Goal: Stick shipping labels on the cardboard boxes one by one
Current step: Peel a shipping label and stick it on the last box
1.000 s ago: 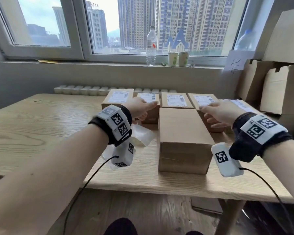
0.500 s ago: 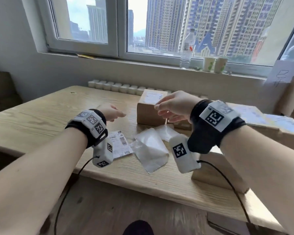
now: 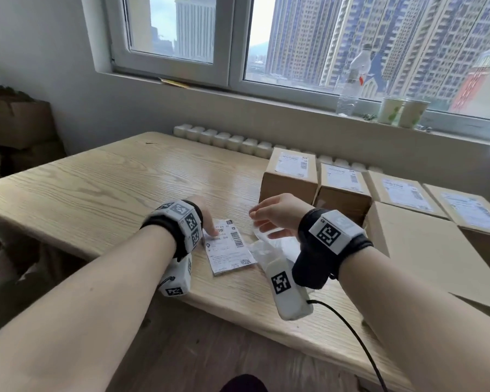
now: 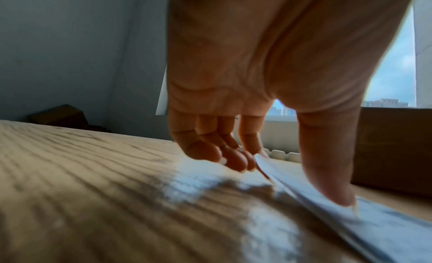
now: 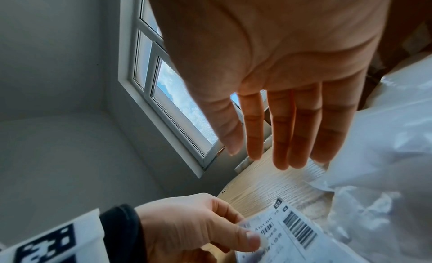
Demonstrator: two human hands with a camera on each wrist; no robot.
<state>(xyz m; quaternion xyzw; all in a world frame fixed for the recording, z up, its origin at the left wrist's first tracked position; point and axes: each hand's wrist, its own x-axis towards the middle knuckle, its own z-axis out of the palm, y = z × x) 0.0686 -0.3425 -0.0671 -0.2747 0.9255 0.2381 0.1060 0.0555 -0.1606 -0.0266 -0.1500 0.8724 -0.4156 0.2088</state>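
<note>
A small stack of white shipping labels point(image 3: 232, 250) lies on the wooden table point(image 3: 111, 188) near its front edge. My left hand point(image 3: 211, 232) pinches the far left corner of the top label point(image 4: 385, 230), with the thumb point(image 4: 336, 191) on top and the fingers curled at the lifted edge. My right hand point(image 3: 256, 222) hovers open with straight fingers point(image 5: 280, 137), holding nothing, above crumpled translucent backing sheets point(image 3: 269, 250). A plain unlabelled cardboard box point(image 3: 425, 250) stands to the right. Behind it runs a row of labelled boxes point(image 3: 290, 171).
A water bottle point(image 3: 351, 80) and two paper cups point(image 3: 391, 110) stand on the window sill. A white radiator point(image 3: 224, 138) runs behind the table. Brown cardboard boxes point(image 3: 17, 123) are stacked on the floor at the left.
Both hands came back from the boxes toward the table's front. The left hand dropped onto the label stack and took its corner. The right hand moved left over the backing sheets. The head view swung left.
</note>
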